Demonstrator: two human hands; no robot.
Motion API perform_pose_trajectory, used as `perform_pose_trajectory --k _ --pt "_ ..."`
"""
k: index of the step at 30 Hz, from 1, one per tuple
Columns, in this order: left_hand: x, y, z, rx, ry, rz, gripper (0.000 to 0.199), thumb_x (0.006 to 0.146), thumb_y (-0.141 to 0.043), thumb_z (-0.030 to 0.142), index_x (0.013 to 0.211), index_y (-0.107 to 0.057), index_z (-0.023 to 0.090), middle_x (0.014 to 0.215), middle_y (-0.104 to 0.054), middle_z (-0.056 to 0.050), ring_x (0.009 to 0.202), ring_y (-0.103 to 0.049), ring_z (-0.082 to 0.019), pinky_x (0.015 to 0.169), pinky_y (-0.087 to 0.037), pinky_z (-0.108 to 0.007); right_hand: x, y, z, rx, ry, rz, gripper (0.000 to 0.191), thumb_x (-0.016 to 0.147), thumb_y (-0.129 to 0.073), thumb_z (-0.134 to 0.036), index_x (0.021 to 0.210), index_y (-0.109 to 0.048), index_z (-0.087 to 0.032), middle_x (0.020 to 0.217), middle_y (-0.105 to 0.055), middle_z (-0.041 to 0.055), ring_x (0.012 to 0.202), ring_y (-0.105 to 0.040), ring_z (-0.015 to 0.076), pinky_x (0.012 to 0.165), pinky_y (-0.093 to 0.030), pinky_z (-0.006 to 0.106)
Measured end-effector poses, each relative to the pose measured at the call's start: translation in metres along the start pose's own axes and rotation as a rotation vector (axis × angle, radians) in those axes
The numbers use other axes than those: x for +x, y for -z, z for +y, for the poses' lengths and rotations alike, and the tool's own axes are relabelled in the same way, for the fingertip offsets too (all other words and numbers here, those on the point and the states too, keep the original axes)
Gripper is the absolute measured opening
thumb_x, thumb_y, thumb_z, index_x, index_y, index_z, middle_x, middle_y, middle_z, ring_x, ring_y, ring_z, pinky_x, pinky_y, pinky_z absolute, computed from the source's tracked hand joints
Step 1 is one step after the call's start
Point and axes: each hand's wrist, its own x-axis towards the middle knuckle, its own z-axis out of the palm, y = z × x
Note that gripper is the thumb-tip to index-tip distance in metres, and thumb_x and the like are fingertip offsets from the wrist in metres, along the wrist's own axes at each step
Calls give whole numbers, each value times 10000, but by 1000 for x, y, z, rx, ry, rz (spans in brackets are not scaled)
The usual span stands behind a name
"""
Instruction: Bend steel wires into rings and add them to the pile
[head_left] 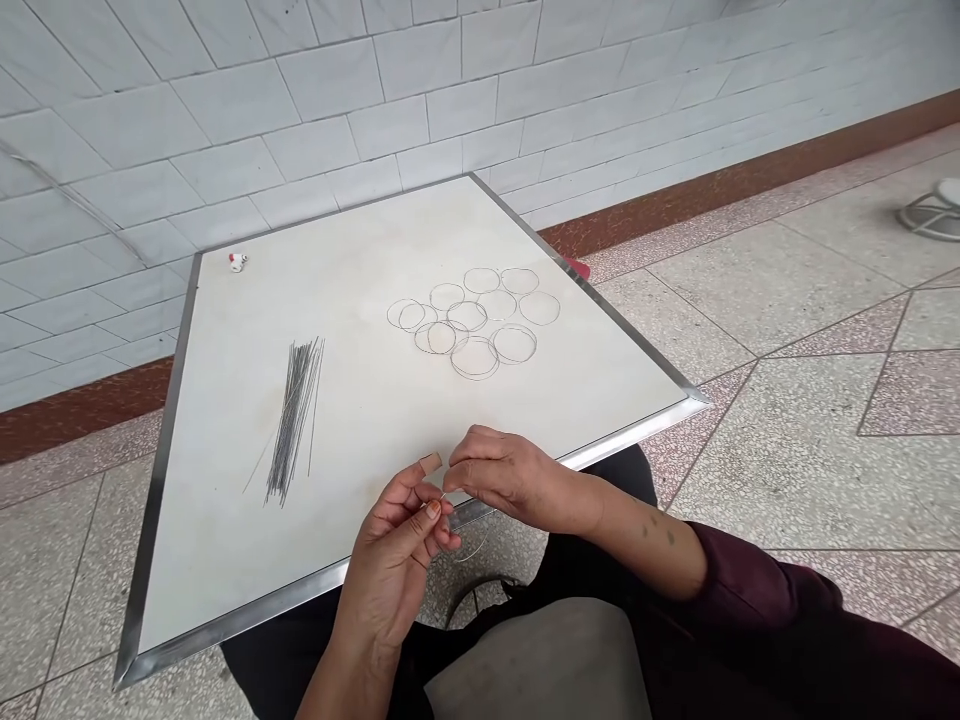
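Note:
At the table's near edge, my left hand [405, 530] pinches a thin wire [471, 550] between thumb and fingers, with some kind of wrap on one fingertip. The wire bends in a curve below the table edge. Close against it, my right hand [517, 480] has its fingers closed on the same wire, whose end shows between the two hands. Farther back lie several wire rings [475, 357], some overlapping. To the left rests a bundle of straight wires [289, 425], a few strands splayed apart from it.
The white table [360, 420] has a metal edge and stands by a tiled wall [315, 100]. A small white and red object [238, 262] sits in its far left corner. A round stool [934, 215] is on the floor at far right.

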Motion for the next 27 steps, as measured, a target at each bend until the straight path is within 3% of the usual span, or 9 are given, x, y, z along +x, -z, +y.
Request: perform_pose_trajectory --k 5,11,16,23,27 --pt "-3 -3 -1 -18 -2 -6 323 792 -749 230 1114 -732 237 833 -599 -3 708 -576 -111 699 -554 -268 1 0 -3 -4 -13 -14 147 989 -490 -164 978 -634 -141 889 -612 62 817 -550 143 696 -503 256" --pt "-4 -6 -5 -7 -36 23 351 771 -761 212 1118 -732 255 821 -585 5 726 -565 -113 710 -542 -259 0 -1 -3 -40 48 0 157 986 -488 -159 949 -641 -146 868 -638 48 798 -542 144 738 -508 280" --pt "-7 -7 -7 127 -55 37 333 799 -740 283 1131 -726 268 895 -631 -16 820 -595 -147 828 -531 -323 -1 1 -6 -39 40 -40 114 969 -540 -179 1001 -644 -147 927 -661 52 848 -565 146 754 -506 279" --pt "-10 -11 -8 261 -107 108 328 782 -742 307 1108 -724 274 841 -616 0 724 -567 -138 718 -536 -306 -1 3 -8 -63 33 -116 120 983 -505 -142 992 -624 -159 921 -659 44 842 -541 146 768 -501 286" --pt "-9 -10 -9 299 -89 88 288 791 -729 313 1073 -730 260 871 -630 -12 733 -561 -145 720 -541 -319 -4 2 -5 -16 9 -168 92 975 -517 -127 1020 -592 -155 942 -664 44 856 -533 141 782 -497 280"
